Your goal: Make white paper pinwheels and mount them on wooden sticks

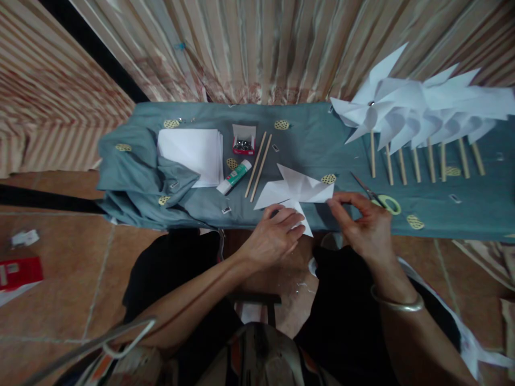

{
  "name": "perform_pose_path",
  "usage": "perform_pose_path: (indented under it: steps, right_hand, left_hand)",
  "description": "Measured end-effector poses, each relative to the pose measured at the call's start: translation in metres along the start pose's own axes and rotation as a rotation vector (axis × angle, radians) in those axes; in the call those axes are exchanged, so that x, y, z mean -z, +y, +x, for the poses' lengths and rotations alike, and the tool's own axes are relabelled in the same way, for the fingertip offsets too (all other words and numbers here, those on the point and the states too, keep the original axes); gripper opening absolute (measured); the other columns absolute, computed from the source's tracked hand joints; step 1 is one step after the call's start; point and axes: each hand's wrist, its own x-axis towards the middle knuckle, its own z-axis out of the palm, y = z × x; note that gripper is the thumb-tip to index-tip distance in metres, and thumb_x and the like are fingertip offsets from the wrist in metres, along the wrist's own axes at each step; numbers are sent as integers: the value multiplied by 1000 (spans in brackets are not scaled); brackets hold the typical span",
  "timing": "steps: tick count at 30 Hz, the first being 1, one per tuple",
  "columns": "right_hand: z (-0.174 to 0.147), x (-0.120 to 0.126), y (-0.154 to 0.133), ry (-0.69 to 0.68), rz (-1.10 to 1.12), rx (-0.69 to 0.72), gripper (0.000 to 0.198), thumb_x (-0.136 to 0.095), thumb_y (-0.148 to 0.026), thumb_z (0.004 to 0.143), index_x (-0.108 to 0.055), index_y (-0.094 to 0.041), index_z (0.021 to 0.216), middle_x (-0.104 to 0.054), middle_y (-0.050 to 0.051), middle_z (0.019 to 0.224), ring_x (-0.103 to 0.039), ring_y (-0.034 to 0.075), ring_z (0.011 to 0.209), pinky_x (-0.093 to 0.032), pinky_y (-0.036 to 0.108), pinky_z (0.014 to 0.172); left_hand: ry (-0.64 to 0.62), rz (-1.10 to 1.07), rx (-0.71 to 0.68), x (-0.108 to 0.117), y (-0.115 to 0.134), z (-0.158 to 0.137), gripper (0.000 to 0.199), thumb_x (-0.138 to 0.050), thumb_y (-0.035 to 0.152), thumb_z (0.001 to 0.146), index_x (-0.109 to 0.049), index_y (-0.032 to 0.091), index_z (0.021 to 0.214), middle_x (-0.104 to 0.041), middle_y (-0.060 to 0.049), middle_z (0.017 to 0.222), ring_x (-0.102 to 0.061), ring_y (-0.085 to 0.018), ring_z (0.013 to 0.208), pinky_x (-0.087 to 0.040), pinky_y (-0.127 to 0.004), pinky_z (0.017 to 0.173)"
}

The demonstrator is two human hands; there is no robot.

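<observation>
A white paper pinwheel [298,185] with pointed blades lies near the front edge of the cloth-covered table, with no stick visible on it. My left hand [277,233] has its fingers curled over the lower blade and holds it. Thumb and forefinger of my right hand [362,220] pinch the tip of the right blade. Just behind the right hand is a pair of scissors [388,204] with light green handles. Two bare wooden sticks [259,167] lie left of the pinwheel, beside a glue stick [234,177].
An open small red box [243,142] holds shiny metal pieces. Left of it is a stack of white paper [191,153], partly under a fold of the grey-green tablecloth [132,182]. Several finished pinwheels [414,107] on sticks overlap in a row at the right.
</observation>
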Motion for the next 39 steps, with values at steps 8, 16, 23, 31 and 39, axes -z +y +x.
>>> perform_pose_path:
  steps: [8,16,23,31,39]
  right_hand:
    - [-13,15,-6,-6,-73,148,9,-60,-28,90,-67,-25,85,-74,3,83,-67,23,80,-48,38,79]
    - [-17,10,-7,-80,-136,189,11,-57,-26,92,-67,-25,86,-76,4,89,-68,24,87,-46,40,83]
    - [-12,-3,-2,-183,33,85,9,-61,-25,90,-69,-24,87,-75,3,87,-68,23,85,-47,39,84]
    - [-8,-16,12,-179,136,-34,16,-61,-33,89,-76,-27,91,-78,4,93,-71,24,89,-53,42,87]
    - [-3,-23,10,-121,-2,-59,19,-61,-32,88,-73,-24,100,-75,4,84,-69,23,80,-52,39,82]
  left_hand:
    - [49,63,-25,-10,-1,21,15,-52,17,95,-67,17,96,-65,-8,124,-53,-21,117,-36,-45,107]
    - [74,59,49,-15,-19,34,22,-48,19,97,-69,20,98,-63,-6,130,-50,-23,121,-27,-53,114]
    - [10,-56,93,-4,-12,25,22,-59,21,87,-68,17,107,-60,-12,134,-48,-28,127,-26,-58,115]
    - [-20,-84,116,-4,-13,12,27,-61,27,87,-68,15,110,-61,-13,131,-50,-29,125,-28,-60,115]
    - [-18,-87,105,-6,-14,11,28,-61,25,87,-67,15,112,-63,-14,126,-55,-30,119,-29,-63,113]
